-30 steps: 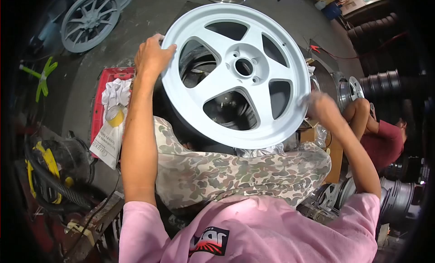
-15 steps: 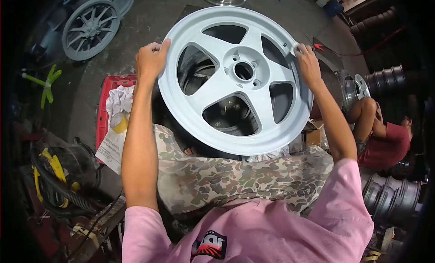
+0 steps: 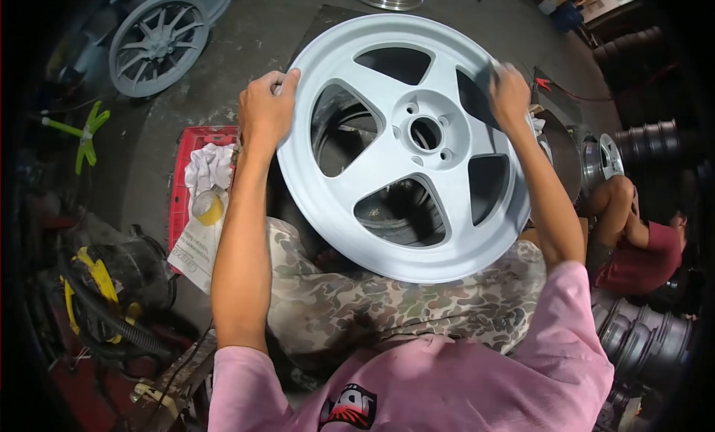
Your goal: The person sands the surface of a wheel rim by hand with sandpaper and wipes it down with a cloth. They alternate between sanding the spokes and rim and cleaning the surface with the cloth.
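Observation:
A pale grey-white five-spoke car wheel rim [image 3: 365,164] lies tilted above my lap, with its face toward me. My left hand [image 3: 268,108] grips its upper left edge, thumb over the lip and fingers curled behind. At the upper right, my right hand [image 3: 511,97] is closed against the inside of the rim's lip. Motion blurs its fingers; they pinch a small pale piece, whose kind I cannot make out. Through the spoke openings a dark tyre [image 3: 342,138] shows beneath the rim.
To my left stands a red crate [image 3: 181,182] with white cloth and a tape roll [image 3: 208,207]. A black-and-yellow machine with a hose [image 3: 119,320] is lower left. Another spoked wheel [image 3: 159,46] stands at upper left. A person in a red shirt [image 3: 644,257] sits at right, near stacked rims [image 3: 644,335].
My right hand has slid up along the inside of the rim's lip. The rim sits slightly lower and farther right in view, and my left hand still holds its edge.

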The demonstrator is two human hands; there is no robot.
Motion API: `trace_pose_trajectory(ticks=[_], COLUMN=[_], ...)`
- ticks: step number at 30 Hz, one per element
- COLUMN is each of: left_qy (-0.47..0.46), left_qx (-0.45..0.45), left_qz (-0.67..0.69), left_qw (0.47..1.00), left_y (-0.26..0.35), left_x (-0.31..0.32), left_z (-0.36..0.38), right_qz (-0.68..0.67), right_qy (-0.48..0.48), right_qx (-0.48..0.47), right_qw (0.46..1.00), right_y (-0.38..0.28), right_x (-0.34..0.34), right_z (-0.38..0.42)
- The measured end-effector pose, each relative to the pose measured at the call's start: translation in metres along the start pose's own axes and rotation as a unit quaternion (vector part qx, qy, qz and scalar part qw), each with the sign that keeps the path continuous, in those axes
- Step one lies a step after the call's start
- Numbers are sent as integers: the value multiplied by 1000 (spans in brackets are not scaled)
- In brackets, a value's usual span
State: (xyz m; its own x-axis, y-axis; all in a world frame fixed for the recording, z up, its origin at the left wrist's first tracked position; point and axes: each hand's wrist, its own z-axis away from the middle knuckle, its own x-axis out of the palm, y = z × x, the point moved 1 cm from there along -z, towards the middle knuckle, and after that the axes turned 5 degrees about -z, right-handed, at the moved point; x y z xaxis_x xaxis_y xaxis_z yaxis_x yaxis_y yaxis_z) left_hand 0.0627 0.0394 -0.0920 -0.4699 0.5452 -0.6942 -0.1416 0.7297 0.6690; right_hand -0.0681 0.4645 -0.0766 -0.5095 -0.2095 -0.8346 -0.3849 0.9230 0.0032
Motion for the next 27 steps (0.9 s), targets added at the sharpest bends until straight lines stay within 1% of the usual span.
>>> trace_pose_trajectory(ticks=[1,2,3,4,5,6,7,8,9,11,12,13,14,15,16,17,18,19,20,21,22,23,24,25,26,27], left_qy=[2,6,8,7,-1,-8,-8,4,14,-4,-18,-23,-50,-70,-90,-88,-121,-152,-150,-200,-252,-258,-173,-82,-80,14], left_qx=[-1,6,13,12,0,-11,-11,4,18,14,8,7,-6,-18,-33,-35,-33,-30,-29,-74,-117,-113,-57,0,6,64], left_qz=[-4,3,12,11,14,17,16,34,53,55,55,52,67,84,104,106,118,131,135,113,89,86,28,-28,-28,-35], left_qw=[1000,1000,1000,1000,1000,1000,1000,999,998,998,998,998,996,994,990,990,985,979,979,970,956,956,983,996,996,997], left_y=[-1,-2,-2,-2,-1,-1,-6,-14,-19,-16,-14,-13,-16,-19,-28,-33,-36,-36,-34,-30,-28,-30,-35,-35,-26,-11], left_x=[-1,-1,-1,-2,-4,-6,-4,0,2,-2,-5,-8,-9,-12,-11,-16,-19,-22,-27,-34,-37,-31,-24,-22,-24,-26], left_z=[-1,-1,1,3,3,1,-1,-5,-4,-3,-3,0,4,3,2,4,5,5,5,5,7,9,10,8,8,12], right_qz=[-24,-46,-92,-136,-198,-278,-305,-313,-295,-308,-296,-81,-51,-25,23,74,112,83,70,61,74,84,53,24,-43,-108], right_qy=[23,33,69,37,-57,2,-48,-74,-86,-26,-45,-165,-137,-75,-111,-150,-205,-104,-98,-145,-225,-302,-295,-284,-323,-362], right_qx=[13,1,-27,-45,-74,-185,-271,-312,-356,-373,-343,-215,-185,-175,-179,-124,-110,-173,-198,-146,-74,3,-25,-55,-44,-35], right_qw=[999,998,993,989,976,942,912,894,882,875,890,959,972,981,977,978,966,976,973,977,969,949,954,957,944,925], right_y=[-21,-45,-75,-113,-160,-194,-228,-246,-246,-212,-185,-160,-113,-62,-24,7,25,65,95,69,38,10,-10,-28,-50,-69], right_x=[18,39,61,70,62,68,40,25,27,45,60,53,67,63,42,25,-7,-16,-29,-73,-109,-138,-159,-175,-195,-212], right_z=[-24,-45,-60,-73,-78,-68,-61,-54,-52,-67,-82,-95,-103,-95,-73,-45,-13,33,74,100,116,134,154,167,171,168])
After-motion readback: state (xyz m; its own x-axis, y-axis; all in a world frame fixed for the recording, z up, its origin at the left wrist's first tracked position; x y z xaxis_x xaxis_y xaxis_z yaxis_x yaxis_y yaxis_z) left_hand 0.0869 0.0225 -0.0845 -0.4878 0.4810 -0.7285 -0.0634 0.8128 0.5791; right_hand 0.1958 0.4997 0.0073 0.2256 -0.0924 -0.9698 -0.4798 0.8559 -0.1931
